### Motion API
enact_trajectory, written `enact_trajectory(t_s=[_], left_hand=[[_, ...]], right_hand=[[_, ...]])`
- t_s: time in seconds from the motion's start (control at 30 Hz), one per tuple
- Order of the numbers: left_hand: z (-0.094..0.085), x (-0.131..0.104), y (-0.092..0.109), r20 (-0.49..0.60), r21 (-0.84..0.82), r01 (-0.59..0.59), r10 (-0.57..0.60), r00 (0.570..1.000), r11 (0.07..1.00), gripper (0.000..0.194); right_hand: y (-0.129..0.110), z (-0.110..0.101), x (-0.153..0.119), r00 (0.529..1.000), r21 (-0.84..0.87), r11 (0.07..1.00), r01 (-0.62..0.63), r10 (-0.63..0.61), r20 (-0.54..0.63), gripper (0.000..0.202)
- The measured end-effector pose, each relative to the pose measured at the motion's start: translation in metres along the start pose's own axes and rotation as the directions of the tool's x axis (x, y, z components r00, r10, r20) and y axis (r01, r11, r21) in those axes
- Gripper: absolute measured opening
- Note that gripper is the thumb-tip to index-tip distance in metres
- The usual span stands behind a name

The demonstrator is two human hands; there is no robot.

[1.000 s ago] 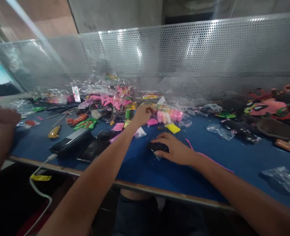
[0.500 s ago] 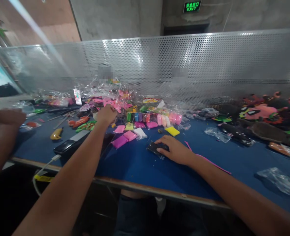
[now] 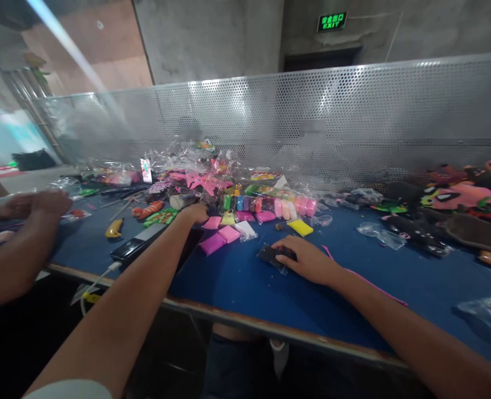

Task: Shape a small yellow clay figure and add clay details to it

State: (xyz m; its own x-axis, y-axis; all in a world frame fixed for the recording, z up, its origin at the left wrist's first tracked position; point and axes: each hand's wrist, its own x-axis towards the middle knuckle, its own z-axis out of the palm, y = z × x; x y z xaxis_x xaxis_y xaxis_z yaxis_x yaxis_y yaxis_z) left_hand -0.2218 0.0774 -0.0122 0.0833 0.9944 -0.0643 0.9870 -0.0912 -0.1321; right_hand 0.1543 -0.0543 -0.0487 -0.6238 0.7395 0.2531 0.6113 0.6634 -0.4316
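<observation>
My right hand (image 3: 301, 257) is closed on a black packet (image 3: 271, 257) in clear wrap, lying on the blue table (image 3: 229, 288). My left hand (image 3: 194, 214) reaches to the near side of the pink craft pieces (image 3: 206, 182); its fingers are too small and dark to make out. Just right of it lie a pink packet (image 3: 229, 234), a purple packet (image 3: 213, 244) and a white packet (image 3: 246, 230). Beyond my right hand is a yellow packet (image 3: 300, 227). Behind these stands a row of wrapped coloured clay (image 3: 254, 204).
At the left, another person's hands (image 3: 41, 205) are over the table. A phone (image 3: 128, 249) with a white cable lies left of my left forearm. Felt toys (image 3: 453, 197) are piled at the right, before a perforated metal screen (image 3: 353, 111). A pink strip (image 3: 374, 285) lies beside my right forearm.
My left hand has moved back toward me from the pink pieces, down beside the small packets. My right hand stays on the black packet. The whole view has shifted slightly.
</observation>
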Motion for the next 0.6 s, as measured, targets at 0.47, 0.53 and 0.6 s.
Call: enact_trajectory(t_s=[0.47,0.53,0.6], left_hand=[[-0.012,-0.007,-0.020,-0.070,-0.178,0.005,-0.018,0.997,0.984,0.027],[-0.013,-0.005,-0.025,-0.061,-0.232,-0.012,-0.002,0.998,0.973,0.025],[-0.014,-0.005,-0.029,-0.065,-0.292,-0.024,0.005,0.998,0.956,0.024]], right_hand=[[-0.002,-0.001,0.001,1.000,-0.001,1.000,-0.023,0.023,0.009,0.028],[-0.001,0.000,0.001,1.000,-0.001,1.000,-0.015,0.015,0.001,0.027],[0.000,0.001,0.002,1.000,0.012,1.000,-0.008,0.008,-0.009,0.027]])
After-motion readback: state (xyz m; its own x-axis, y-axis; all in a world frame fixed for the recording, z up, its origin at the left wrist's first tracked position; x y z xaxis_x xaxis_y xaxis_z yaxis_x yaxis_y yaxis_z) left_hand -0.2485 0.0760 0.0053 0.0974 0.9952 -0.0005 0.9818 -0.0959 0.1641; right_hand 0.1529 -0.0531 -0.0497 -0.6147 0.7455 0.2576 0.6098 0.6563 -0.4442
